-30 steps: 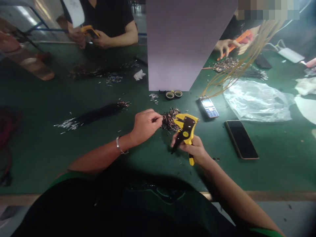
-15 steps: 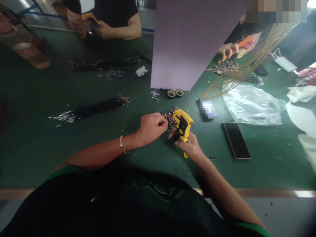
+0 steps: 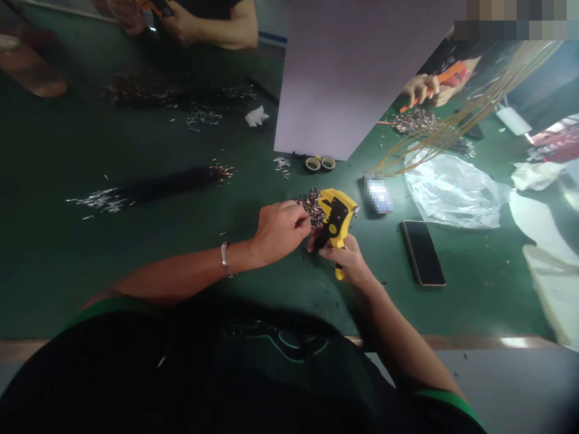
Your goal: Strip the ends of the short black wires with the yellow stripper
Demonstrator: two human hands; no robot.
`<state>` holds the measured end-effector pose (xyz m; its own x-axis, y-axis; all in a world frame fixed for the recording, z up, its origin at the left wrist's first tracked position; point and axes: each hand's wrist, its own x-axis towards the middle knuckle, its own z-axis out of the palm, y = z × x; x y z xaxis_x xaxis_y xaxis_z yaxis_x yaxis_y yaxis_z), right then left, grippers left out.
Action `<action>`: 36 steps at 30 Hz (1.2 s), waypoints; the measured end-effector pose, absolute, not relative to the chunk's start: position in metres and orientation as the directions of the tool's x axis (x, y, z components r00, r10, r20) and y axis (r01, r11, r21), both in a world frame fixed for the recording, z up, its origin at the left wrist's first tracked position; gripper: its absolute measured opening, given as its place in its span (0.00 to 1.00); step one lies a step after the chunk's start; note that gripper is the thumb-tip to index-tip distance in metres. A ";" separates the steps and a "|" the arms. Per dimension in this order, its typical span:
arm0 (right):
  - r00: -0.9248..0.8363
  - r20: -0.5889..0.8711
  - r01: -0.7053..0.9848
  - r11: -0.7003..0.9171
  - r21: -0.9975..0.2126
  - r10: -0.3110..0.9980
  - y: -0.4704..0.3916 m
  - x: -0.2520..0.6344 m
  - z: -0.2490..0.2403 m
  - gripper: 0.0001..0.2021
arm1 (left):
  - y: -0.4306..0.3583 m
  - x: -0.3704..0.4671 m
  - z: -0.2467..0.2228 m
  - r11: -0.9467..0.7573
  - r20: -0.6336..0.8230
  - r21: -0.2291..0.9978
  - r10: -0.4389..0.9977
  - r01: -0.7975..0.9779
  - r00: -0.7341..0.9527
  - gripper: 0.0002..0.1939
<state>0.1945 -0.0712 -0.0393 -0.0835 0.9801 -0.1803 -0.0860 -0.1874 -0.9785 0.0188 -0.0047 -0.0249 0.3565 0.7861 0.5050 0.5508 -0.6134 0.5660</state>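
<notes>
My right hand [image 3: 344,253] is wrapped round the handles of a yellow and black hand tool [image 3: 337,220], its head tilted up and to the right. Just left of the tool, my left hand [image 3: 281,234] is closed in a pinch; whatever its fingertips hold is too small to make out. Beyond both hands lies a pile of small dark and coppery pieces [image 3: 312,204], partly hidden by the left hand and the tool. A bundle of black wires [image 3: 167,185] with pale ends rests on the green table [image 3: 90,259] to the left.
Two tape rolls [image 3: 319,164] stand by a pale upright panel [image 3: 344,78]. At right are a phone [image 3: 424,253], a clear plastic bag [image 3: 455,190] and hanging yellowish wires [image 3: 470,114]. Across the table, other people's hands [image 3: 423,90] hold tools.
The view has shifted a little, so most table items appear slightly higher or further left. The tool's head has turned slightly and sits nearer my left hand, which stays closed.
</notes>
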 end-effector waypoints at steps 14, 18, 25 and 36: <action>-0.057 -0.144 0.039 -0.142 -0.989 0.988 -0.072 0.199 -0.045 0.13 | -0.013 0.029 -0.025 -0.656 0.486 0.560 0.754 0.505 0.441 0.11; -0.039 -0.135 0.039 -0.133 -0.990 0.990 -0.073 0.196 -0.043 0.13 | -0.014 0.029 -0.024 -0.645 0.462 0.594 0.762 0.480 0.453 0.12; 0.001 -0.124 0.052 -0.124 -0.991 0.992 -0.074 0.186 -0.036 0.11 | -0.013 0.025 -0.019 -0.526 0.347 0.746 0.831 0.409 0.435 0.10; 0.102 0.008 0.343 -0.027 -0.939 0.995 -0.085 0.161 -0.042 0.08 | -0.009 0.012 -0.005 -0.093 0.016 0.985 0.890 0.146 0.456 0.08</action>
